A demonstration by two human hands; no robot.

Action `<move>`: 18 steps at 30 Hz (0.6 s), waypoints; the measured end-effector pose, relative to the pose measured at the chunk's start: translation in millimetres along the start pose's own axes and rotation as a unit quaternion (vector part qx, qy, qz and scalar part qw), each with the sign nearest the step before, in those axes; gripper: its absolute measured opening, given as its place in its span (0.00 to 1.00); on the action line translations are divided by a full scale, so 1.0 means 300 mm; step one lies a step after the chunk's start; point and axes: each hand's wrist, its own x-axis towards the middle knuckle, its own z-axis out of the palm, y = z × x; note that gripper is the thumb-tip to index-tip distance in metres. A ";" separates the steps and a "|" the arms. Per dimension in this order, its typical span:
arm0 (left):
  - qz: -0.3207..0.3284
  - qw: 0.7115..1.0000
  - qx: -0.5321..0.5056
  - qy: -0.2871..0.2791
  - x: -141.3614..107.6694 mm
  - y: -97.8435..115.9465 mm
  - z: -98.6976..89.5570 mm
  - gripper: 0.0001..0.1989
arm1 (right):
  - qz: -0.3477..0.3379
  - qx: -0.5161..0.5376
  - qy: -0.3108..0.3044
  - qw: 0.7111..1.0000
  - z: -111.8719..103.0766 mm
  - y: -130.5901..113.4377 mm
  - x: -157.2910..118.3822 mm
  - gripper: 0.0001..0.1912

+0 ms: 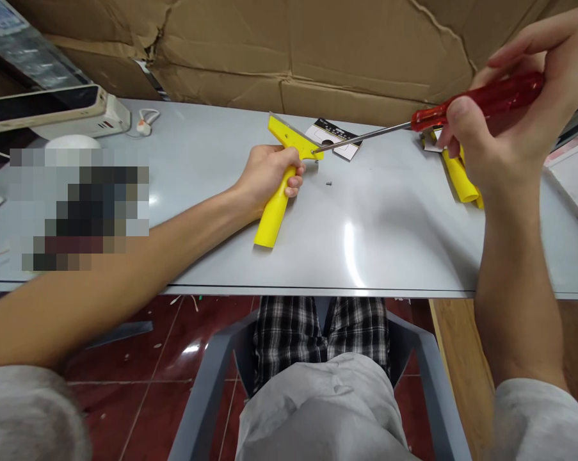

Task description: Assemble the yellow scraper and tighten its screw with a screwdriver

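A: Left grip (270,176)?

B: Clenched around the upper handle of the yellow scraper (275,214), just below the head. Held up over the middle of the table (212,256).

A: Right grip (514,134)?

B: Closed on the red handle of the screwdriver (430,118), off to the right and raised.

A: Lie of the scraper?

B: Long axis from near-left to far-right. Wide head at the far end, slanting from far-left down to near-right.

A: And the shaft?

B: From the right, running leftward and slightly down, well across the handle's line. Tip at the right end of the head; on the face or just over it, hard to tell. Left grip much nearer to that spot; right grip well apart, linked only by the shaft.

A: Around it?

B: Small screw (329,184) on the table, just to the near-right of the head. Printed card (349,151) behind the shaft. Yellow pieces (459,176) farther right, partly behind the right grip.
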 end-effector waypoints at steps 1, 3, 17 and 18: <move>0.001 1.000 -0.001 -0.001 -0.001 0.000 0.001 0.13 | -0.002 -0.005 0.001 1.000 0.000 -0.006 -0.008 0.15; 0.000 1.000 0.002 0.000 -0.003 0.002 0.003 0.14 | -0.019 -0.016 0.005 1.000 0.007 -0.014 -0.018 0.16; -0.005 1.000 0.006 0.001 0.001 0.002 0.000 0.14 | -0.186 -0.047 0.055 0.980 0.009 0.069 0.053 0.22; -0.005 1.000 0.005 0.001 0.001 0.002 0.000 0.14 | -0.188 -0.044 0.048 0.980 0.007 0.067 0.050 0.22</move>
